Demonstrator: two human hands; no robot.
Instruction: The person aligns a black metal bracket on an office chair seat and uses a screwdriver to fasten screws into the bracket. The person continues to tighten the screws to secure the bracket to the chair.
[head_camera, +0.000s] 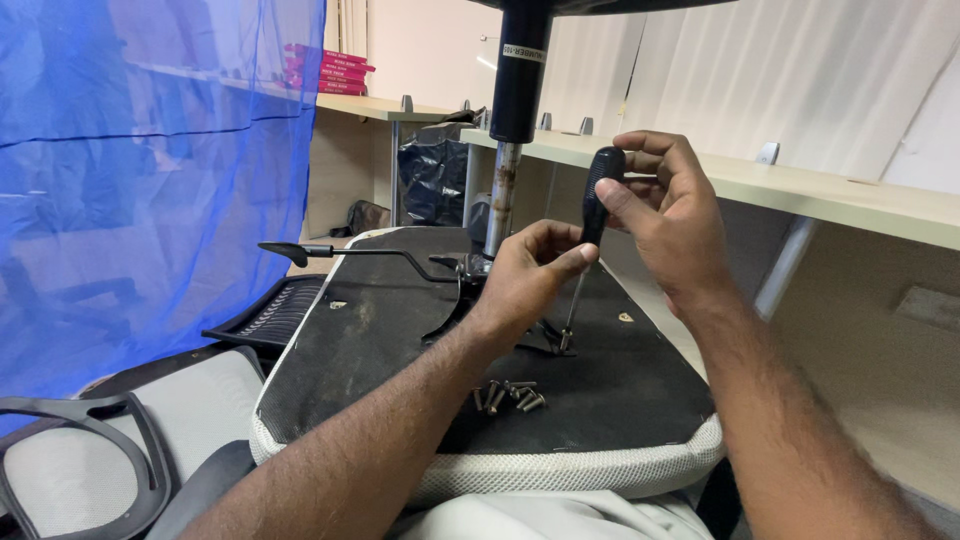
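Ok so right hand (670, 205) closed round the screwdriver (592, 240) handle w/ tip at the seat (400, 340) bracket, left hand (530, 275) pinching its shaft; prob light, stiff, grip the handle.

The screwdriver (590, 235) had a black, ribbed handle and a thin metal shaft. It stood nearly upright, leaning slightly, with its tip down on the metal bracket (545, 338) at the middle of the upturned chair seat (380, 340). The seat's black underside faced up, edged by white mesh padding. A small heap of loose screws (508, 396) lay on the seat, just in front of the bracket.
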